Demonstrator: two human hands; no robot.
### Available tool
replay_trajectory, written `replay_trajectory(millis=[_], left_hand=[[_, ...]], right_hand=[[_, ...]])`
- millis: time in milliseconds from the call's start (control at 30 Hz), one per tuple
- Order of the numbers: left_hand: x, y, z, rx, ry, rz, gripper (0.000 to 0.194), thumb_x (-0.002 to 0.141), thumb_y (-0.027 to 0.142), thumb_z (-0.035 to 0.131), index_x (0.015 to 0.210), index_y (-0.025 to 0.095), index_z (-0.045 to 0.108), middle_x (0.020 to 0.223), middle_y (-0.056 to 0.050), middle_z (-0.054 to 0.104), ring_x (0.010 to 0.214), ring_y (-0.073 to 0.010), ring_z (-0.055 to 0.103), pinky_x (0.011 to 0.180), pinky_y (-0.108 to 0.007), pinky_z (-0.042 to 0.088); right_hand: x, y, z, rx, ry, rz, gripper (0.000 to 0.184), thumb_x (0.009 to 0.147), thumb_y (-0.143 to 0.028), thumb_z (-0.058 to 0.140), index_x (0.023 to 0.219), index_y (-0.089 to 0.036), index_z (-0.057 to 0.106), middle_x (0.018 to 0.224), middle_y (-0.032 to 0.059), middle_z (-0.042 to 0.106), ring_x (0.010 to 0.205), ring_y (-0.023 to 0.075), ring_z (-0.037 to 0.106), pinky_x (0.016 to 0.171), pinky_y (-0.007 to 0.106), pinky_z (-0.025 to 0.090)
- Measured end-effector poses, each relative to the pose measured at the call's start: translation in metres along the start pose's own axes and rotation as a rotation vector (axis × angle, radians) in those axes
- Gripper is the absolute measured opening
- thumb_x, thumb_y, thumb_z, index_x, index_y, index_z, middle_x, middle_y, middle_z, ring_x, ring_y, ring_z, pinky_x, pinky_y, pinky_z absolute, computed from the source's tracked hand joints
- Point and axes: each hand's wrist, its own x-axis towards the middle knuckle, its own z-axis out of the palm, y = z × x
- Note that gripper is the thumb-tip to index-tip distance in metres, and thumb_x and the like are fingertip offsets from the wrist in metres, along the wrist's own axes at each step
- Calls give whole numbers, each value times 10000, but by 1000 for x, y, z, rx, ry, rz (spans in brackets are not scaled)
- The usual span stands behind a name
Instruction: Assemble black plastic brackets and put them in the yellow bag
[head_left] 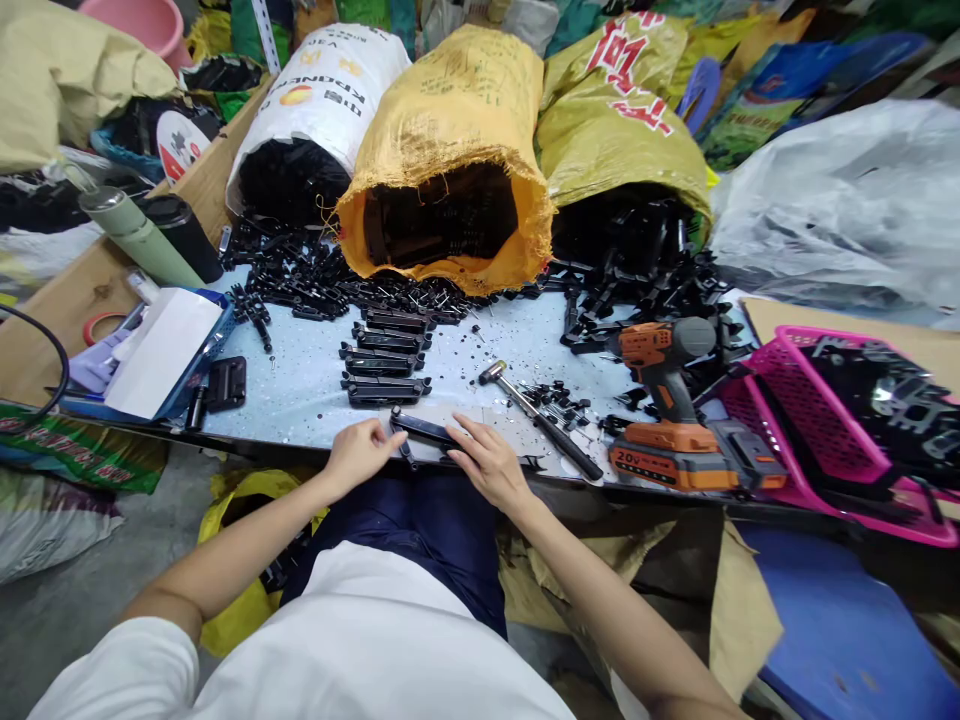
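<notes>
At the near edge of the pale blue table (300, 385), both my hands hold one long black plastic part (424, 430). My left hand (361, 452) is closed on its left end, fingers curled round it. My right hand (487, 462) presses on its right end, with the fingers bent over the part. Just beyond lies a stack of three similar black parts (384, 362) in a row. A hammer (540, 418) with a black handle lies to the right of my right hand.
An orange cordless drill (671, 420) stands right of the hammer, beside a pink basket (795, 420) of black parts. Three open sacks, white (322, 95), yellow (457, 130) and olive (615, 130), spill black parts (300, 270) at the back. A blue tray (169, 350) and bottles (139, 235) are left.
</notes>
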Motion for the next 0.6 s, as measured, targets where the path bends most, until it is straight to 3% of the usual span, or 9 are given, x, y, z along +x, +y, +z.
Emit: replay_trajectory(millis=[100, 200, 367, 500, 600], left_hand=[[-14, 14, 13, 228, -99, -26, 332, 799, 460, 526, 639, 190, 635, 640, -64, 643, 680, -230, 636, 641, -302, 425], [-14, 24, 25, 275, -131, -45, 322, 815, 419, 502, 691, 186, 685, 697, -100, 676, 707, -258, 654, 650, -321, 438], [-5, 26, 34, 302, -25, -62, 301, 831, 352, 488, 845, 154, 713, 753, -128, 686, 752, -247, 656, 686, -314, 457], [-8, 24, 31, 351, -85, -26, 315, 835, 374, 482, 850, 155, 708, 761, -125, 685, 751, -257, 658, 694, -330, 465], [-13, 21, 25, 388, -110, 33, 330, 861, 347, 444, 857, 130, 693, 762, -146, 678, 723, -265, 655, 670, -346, 470]], right_hand=[[32, -17, 24, 69, -47, -110, 501, 917, -402, 428, 1386, -228, 400, 1425, 71, 396, 1240, 218, 447, 1013, 391, 419], [52, -23, 43, 138, -117, -113, 499, 938, -394, 380, 1416, -261, 339, 1401, 50, 434, 1228, 191, 461, 1009, 376, 424], [50, -18, 50, 128, -146, -44, 436, 952, -359, 342, 1371, -271, 421, 1371, 39, 471, 1168, 194, 498, 993, 396, 431], [49, -24, 52, 47, -168, 12, 433, 943, -382, 348, 1315, -227, 506, 1357, 77, 482, 1076, 232, 529, 955, 433, 451], [46, -29, 46, 55, -148, -4, 431, 951, -361, 324, 1338, -242, 473, 1372, 76, 465, 1089, 226, 527, 941, 426, 460]])
